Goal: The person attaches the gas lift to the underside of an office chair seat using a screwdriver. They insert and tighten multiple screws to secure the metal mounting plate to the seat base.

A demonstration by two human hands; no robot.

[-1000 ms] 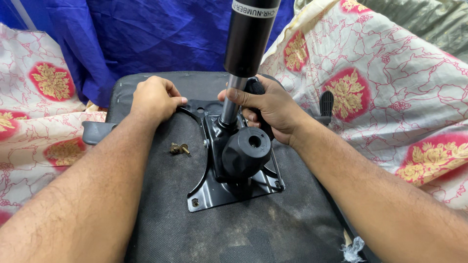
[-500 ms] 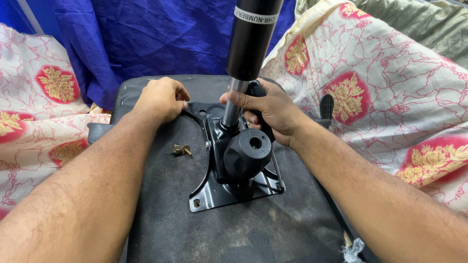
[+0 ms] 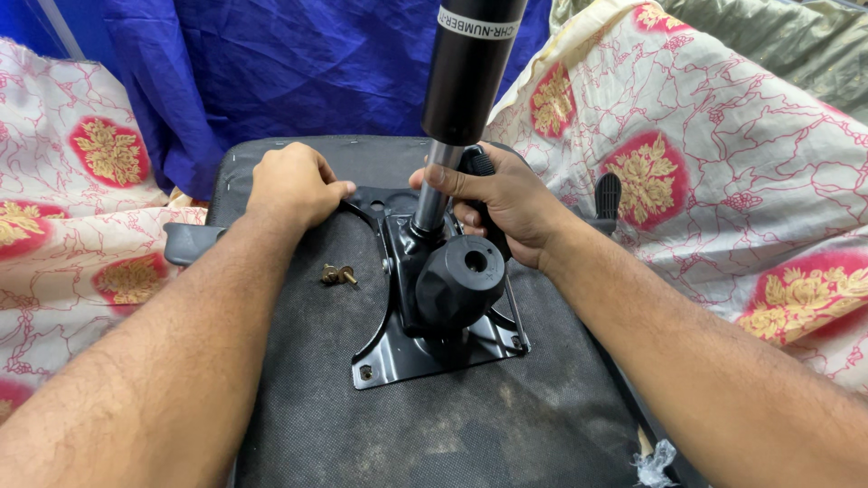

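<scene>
Screws (image 3: 338,274) lie on the seat underside (image 3: 307,398), left of the mounting plate (image 3: 398,357).

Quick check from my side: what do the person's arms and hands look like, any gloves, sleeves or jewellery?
Both forearms are bare and hairy, with no sleeves in view. The left hand and right hand wear no gloves; no rings, watch or bands are visible.

Bare seat (image 3: 298,361) left of the plate (image 3: 434,348) gives room, save two screws (image 3: 337,274). The cylinder (image 3: 466,81) and knob (image 3: 459,282) block the middle.
</scene>
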